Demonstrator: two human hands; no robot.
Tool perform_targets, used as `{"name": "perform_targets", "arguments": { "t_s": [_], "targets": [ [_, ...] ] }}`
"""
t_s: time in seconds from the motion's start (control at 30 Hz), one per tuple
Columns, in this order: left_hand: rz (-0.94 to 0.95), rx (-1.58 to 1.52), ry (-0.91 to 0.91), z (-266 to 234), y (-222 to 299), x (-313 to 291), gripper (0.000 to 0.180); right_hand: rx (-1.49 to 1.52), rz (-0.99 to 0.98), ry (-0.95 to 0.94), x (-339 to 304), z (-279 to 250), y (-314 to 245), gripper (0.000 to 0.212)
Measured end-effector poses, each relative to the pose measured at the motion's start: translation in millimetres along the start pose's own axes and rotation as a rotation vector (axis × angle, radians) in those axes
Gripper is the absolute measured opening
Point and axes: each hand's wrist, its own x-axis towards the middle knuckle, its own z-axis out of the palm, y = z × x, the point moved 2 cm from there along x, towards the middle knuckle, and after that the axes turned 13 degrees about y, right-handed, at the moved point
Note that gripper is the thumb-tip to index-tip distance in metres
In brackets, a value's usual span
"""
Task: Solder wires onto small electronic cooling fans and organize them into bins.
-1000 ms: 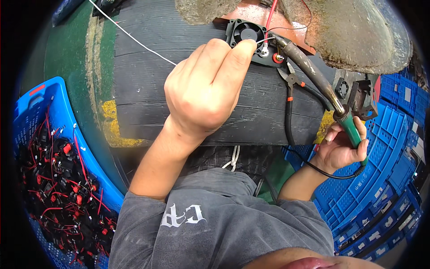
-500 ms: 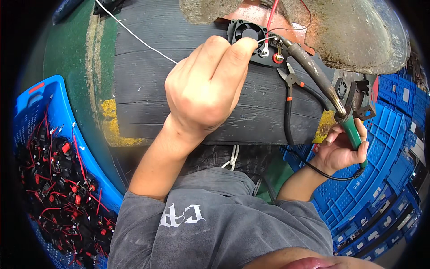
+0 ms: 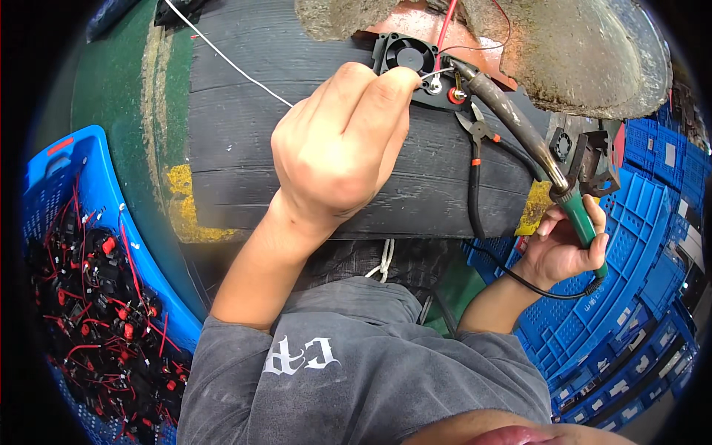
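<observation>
My left hand (image 3: 337, 141) pinches a thin strand of solder wire (image 3: 231, 61), whose tip reaches to the part beyond my fingers. That part is a black housing with a small fan (image 3: 409, 56), a red wire (image 3: 447, 26) and metal terminals, one ringed in red (image 3: 456, 95). In my right hand (image 3: 558, 248) is a soldering iron (image 3: 512, 115) with a green handle. Its tip meets the housing close to the solder's end; whether the two touch I cannot tell. Black-handled cutting pliers (image 3: 478, 137) lie just below the housing on the dark work mat (image 3: 245, 148).
At the left stands a blue crate (image 3: 122, 215) full of black parts with red wires. A large crusted grey lump (image 3: 586, 59) rises at the top right. Small black brackets (image 3: 593, 163) lie at the mat's right end, above stacked blue crates (image 3: 586, 311).
The iron's tip has shifted slightly left, with the housing and pliers also a little left. My left hand holds nearly the same place, its solder still reaching toward the terminals.
</observation>
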Motion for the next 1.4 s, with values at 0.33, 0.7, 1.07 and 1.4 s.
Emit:
{"name": "perform_targets", "arguments": {
  "t_s": [0.33,0.7,1.07,1.4],
  "targets": [
    [-0.045,-0.013,0.013,-2,0,2,0.023,0.006,-0.018,-0.024,-1,1,0,0.061],
    [-0.049,-0.005,0.019,-2,1,2,0.026,-0.017,0.011,0.047,-2,-1,0,0.066],
    [-0.025,-0.022,0.005,-3,0,1,0.032,0.048,0.001,0.033,-1,-7,0,0.061],
    [0.031,-0.070,-0.006,0,0,-2,0.034,0.104,0.071,0.083,-6,-19,14,0.061]
  ]
}}
